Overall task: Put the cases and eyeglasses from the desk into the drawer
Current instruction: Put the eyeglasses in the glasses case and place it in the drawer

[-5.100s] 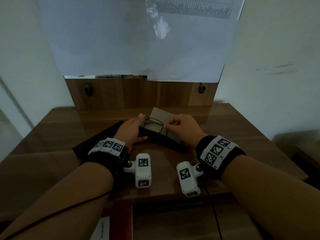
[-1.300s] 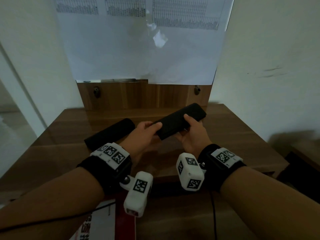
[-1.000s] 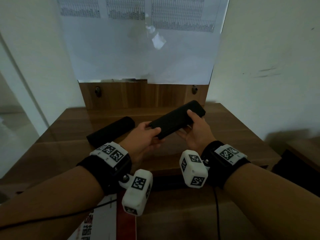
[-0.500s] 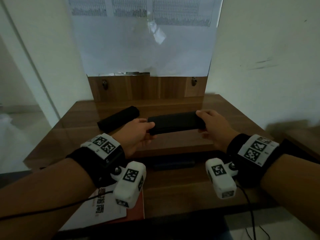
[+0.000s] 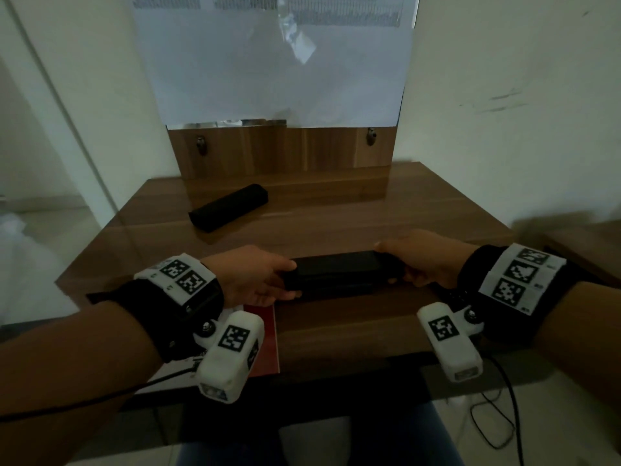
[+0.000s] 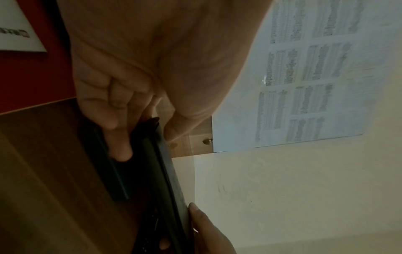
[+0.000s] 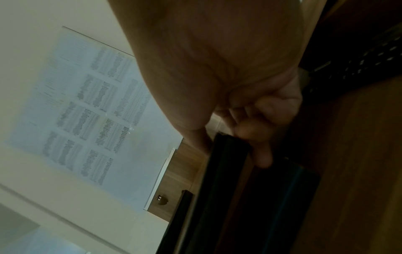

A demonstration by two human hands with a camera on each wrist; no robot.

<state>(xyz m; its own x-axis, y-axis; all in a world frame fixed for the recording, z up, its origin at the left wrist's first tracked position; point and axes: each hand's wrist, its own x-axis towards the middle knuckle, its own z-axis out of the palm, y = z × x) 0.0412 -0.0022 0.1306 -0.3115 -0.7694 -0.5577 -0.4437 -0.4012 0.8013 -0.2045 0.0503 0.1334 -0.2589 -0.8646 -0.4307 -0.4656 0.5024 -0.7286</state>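
Both hands lower a black case into the open drawer, with one more case waiting on the desk.

The left hand (image 5: 255, 280) and the right hand (image 5: 426, 260) each grip one end of the black case (image 5: 342, 269), fingers curled round it, holding it level just over the drawer (image 5: 336, 327) that stands pulled out below the desk (image 5: 336, 223) front edge. It hangs right above another dark case (image 5: 336, 290) that seems to lie in the drawer already, though the dim light makes this hard to confirm. By my reading the task is past halfway: this case needs only setting down and letting go, and the second case (image 5: 228, 208) near the back of the desk is untouched and yet to be moved. No loose eyeglasses show on the desk.
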